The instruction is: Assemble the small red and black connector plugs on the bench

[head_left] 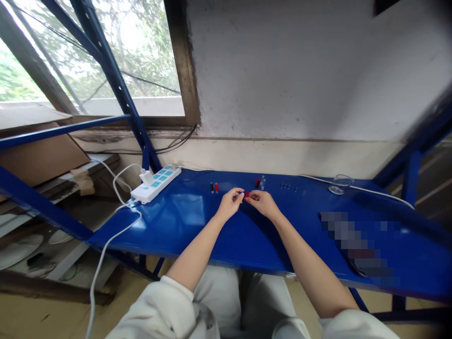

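Head view: both hands meet over the blue table (183,221). The left hand (230,202) and the right hand (260,201) have their fingertips pinched together on a small red piece (246,194) held between them, just above the tabletop. At eleven o'clock from the hands stand two small plugs (214,187) (one black, one red). At one o'clock sit a few more small parts (260,182). Farther at ten o'clock lies a white power strip (156,184); at two o'clock, a clear glass dish (340,183).
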Motion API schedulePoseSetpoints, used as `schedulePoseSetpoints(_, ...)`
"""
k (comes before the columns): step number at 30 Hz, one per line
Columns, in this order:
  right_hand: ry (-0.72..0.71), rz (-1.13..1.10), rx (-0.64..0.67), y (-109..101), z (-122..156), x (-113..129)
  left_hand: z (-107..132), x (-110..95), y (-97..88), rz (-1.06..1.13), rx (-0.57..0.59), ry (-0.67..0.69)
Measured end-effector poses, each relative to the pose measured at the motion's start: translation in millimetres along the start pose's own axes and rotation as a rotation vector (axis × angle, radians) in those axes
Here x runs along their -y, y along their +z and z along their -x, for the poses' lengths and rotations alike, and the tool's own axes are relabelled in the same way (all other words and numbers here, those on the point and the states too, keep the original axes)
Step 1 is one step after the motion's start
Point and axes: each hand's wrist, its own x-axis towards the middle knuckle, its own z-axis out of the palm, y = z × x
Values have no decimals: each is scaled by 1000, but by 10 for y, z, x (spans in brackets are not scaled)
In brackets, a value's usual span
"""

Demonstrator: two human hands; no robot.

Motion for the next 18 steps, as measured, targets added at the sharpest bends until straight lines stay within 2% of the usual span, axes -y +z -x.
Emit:
schedulePoseSetpoints(3, 171, 185, -215, -81, -56, -140, 38, -34, -13, -300, 3, 85)
schedulePoseSetpoints(5, 253, 261, -263, -117, -93, -231, 58, -53, -21, -438, 28, 120)
schedulePoseSetpoints(9, 294, 328, -248, -109, -162, -332, 67, -59, -30, -547, 53, 132)
schedulePoseSetpoints(18, 310, 474, -183, -54, -255, -387, 49, -42, -33, -545, 96, 129)
